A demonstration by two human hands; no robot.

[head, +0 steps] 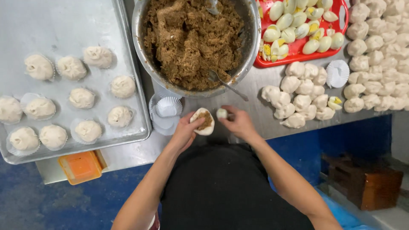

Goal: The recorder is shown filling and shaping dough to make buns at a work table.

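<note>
Left hand [184, 133] cupping filled dough [203, 121]; right hand [240, 123] pinching, perhaps, half-hidden egg piece [221, 113].

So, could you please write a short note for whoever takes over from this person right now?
Left hand: cups an open dough round with brown filling in it.
Right hand: pinches a small egg piece beside it.
Filling bowl straight ahead, spoon in it; egg tray and dough balls to the right.
Done: twelve buns on the baking tray.
Left: many dough balls.
</note>
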